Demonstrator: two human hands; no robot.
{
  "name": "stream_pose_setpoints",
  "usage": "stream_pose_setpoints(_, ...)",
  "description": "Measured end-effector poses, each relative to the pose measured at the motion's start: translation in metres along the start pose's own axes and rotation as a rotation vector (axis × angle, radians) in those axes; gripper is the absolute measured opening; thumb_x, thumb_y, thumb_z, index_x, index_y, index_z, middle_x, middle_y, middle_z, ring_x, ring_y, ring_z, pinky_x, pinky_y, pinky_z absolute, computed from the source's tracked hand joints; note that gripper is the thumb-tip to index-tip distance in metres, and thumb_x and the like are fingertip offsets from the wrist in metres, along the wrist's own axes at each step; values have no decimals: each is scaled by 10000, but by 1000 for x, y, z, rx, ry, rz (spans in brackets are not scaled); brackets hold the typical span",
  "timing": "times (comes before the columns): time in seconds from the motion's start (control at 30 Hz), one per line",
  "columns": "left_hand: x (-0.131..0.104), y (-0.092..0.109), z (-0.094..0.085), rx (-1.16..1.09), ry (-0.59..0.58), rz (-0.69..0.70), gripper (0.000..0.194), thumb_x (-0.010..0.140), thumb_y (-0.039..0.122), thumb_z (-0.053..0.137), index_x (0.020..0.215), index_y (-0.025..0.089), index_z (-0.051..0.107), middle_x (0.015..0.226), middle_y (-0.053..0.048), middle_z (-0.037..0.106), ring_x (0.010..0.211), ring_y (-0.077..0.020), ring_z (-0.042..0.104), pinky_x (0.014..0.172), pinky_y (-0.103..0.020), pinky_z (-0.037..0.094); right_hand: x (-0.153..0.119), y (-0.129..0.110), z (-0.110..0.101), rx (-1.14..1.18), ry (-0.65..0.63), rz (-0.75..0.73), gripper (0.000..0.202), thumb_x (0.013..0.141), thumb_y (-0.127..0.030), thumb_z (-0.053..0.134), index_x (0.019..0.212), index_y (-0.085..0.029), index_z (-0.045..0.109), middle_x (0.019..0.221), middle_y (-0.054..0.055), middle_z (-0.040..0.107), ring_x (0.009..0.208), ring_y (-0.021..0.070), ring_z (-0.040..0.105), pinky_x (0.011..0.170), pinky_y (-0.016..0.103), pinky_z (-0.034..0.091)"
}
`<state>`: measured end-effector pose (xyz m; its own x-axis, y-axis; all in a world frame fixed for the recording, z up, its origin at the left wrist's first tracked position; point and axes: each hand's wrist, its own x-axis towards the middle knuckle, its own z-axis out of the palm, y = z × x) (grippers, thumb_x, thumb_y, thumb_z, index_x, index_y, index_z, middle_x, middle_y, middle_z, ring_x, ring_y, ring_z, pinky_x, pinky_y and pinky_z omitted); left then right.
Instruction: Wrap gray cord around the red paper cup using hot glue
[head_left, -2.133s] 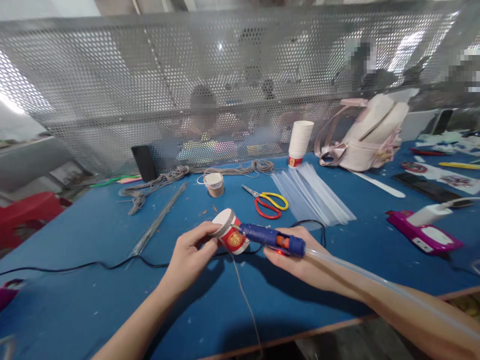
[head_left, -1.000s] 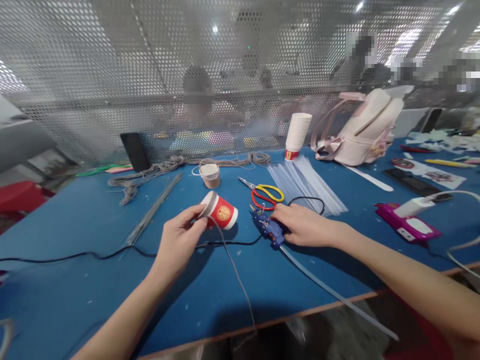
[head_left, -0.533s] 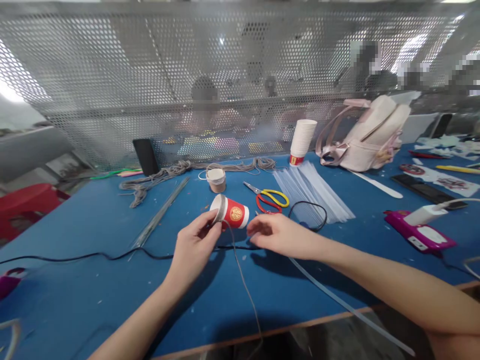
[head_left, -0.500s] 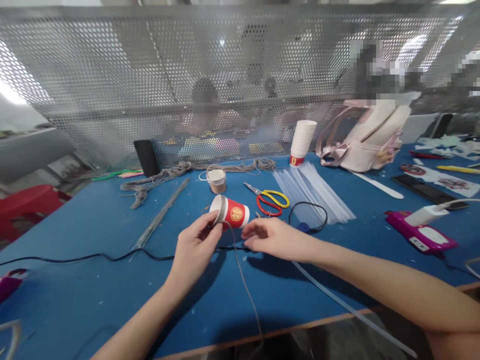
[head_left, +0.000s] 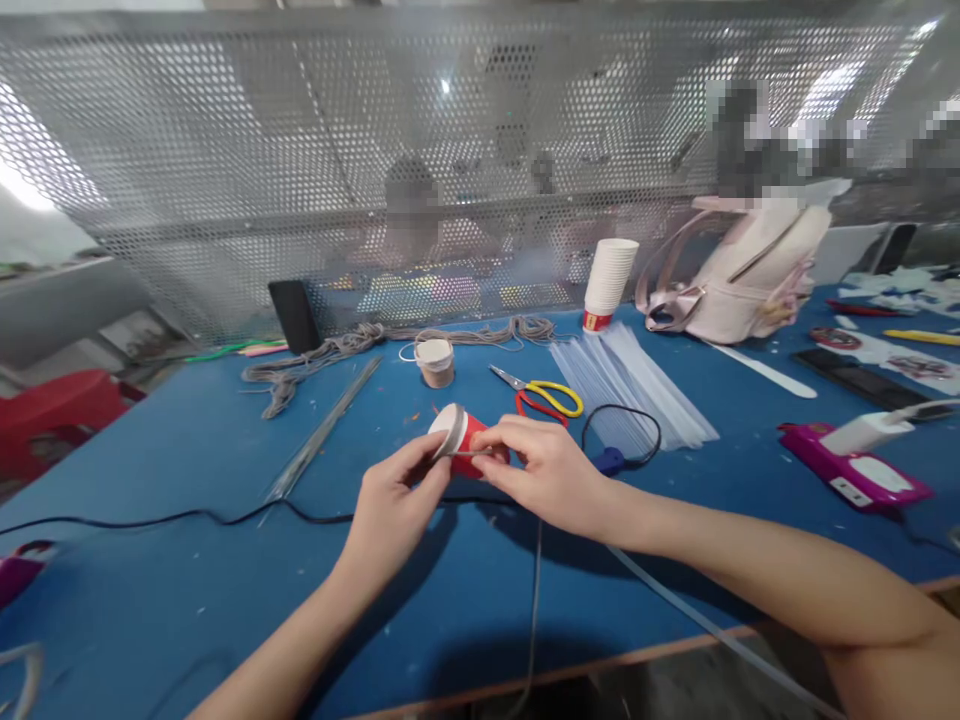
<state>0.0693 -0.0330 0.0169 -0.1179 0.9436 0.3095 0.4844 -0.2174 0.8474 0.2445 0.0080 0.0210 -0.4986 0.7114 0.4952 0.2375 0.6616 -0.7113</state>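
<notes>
My left hand is closed on the rim end of a red and white paper cup, which lies tilted on its side above the table. Grey cord is wound in a band round the cup near the rim. My right hand pinches the loose grey cord beside the cup and covers part of the red wall. From there the cord hangs down over the table's front edge. Beyond the cup stand a small cord-wrapped cup and scissors with yellow and red handles.
Behind lie bundles of grey cord, a black phone-like slab and a stack of paper cups. Clear plastic strips, a pink backpack and a purple power strip are right. A black cable crosses the table.
My right hand has moved left to the cup and taken hold of the grey cord. The cord's hanging part has shifted right. The cup has turned slightly in my left hand.
</notes>
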Motion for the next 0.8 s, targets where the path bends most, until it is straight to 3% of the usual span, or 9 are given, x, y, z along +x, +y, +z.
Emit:
stream_pose_setpoints(0.07, 0, 0, 0, -16, -31, -10, 310, 759, 314, 575, 971, 148, 729, 929, -68, 759, 797, -209, 686, 750, -300, 541, 1, 3, -2, -63, 24, -82, 96, 859, -156, 592, 885, -163, 684, 710, -6, 568, 656, 109, 531, 647, 231, 412)
stream_pose_setpoints(0.3, 1, 6, -1, -107, -113, -116, 312, 726, 333, 605, 943, 159, 748, 853, -53, 761, 729, -196, 673, 669, -277, 549, 2, 12, -1, -106, 89, -168, 96, 863, -152, 600, 854, -170, 694, 700, -8, 579, 637, 105, 534, 618, 216, 400)
stream_pose_setpoints(0.57, 1, 12, 0, -157, -137, -204, 295, 680, 313, 627, 886, 147, 757, 774, -38, 745, 605, -145, 605, 580, -236, 515, 2, 11, -1, -141, 106, -161, 97, 861, -154, 591, 810, -163, 673, 686, -11, 582, 608, 97, 516, 588, 212, 391)
stream_pose_setpoints(0.8, 1, 9, -1, -148, -142, -184, 239, 679, 299, 638, 835, 149, 740, 724, -23, 716, 587, -128, 567, 542, -211, 466, 2, 9, 1, -132, 115, -151, 95, 856, -166, 603, 783, -160, 662, 674, -12, 585, 594, 94, 515, 571, 211, 385)
